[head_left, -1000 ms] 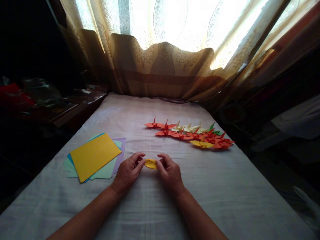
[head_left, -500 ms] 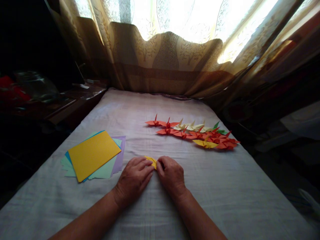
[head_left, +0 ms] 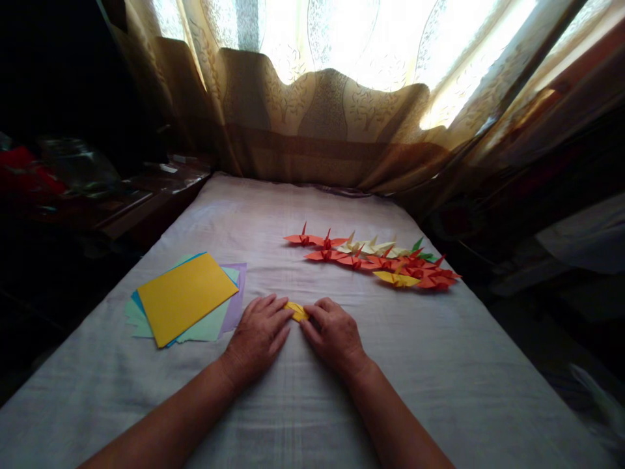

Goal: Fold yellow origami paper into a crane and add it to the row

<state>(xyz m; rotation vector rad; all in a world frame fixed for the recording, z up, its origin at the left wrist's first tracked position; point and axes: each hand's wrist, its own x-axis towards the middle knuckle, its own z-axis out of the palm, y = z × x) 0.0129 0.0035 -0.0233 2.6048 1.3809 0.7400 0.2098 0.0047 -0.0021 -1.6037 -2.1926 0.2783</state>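
Red item (head_left: 29, 170): at the far left edge, in shadow, too dim to identify; a clear container (head_left: 81, 166) sits just beside it.
Paper stack: a yellow sheet (head_left: 188, 296) lies on top, with blue (head_left: 135, 299), mint (head_left: 208, 329) and purple sheets (head_left: 239, 296) showing out from under it, all on the pale cloth (head_left: 303, 417).
Left hand (head_left: 261, 335): palm down, fingers close together over the left end of the folded yellow paper (head_left: 297, 311); its thumb is hidden, so I cannot tell whether it grips.
Folded yellow paper: small and narrow, low over the cloth, between the two hands.
Right hand (head_left: 336, 335): thumb and forefinger pinched on the paper's right end.
Paper cranes: right of centre, grouped in slanting rows; red-orange ones (head_left: 357, 262), cream ones (head_left: 374, 246) and green (head_left: 426, 254) behind, and one yellow crane (head_left: 396, 280) at the near side.
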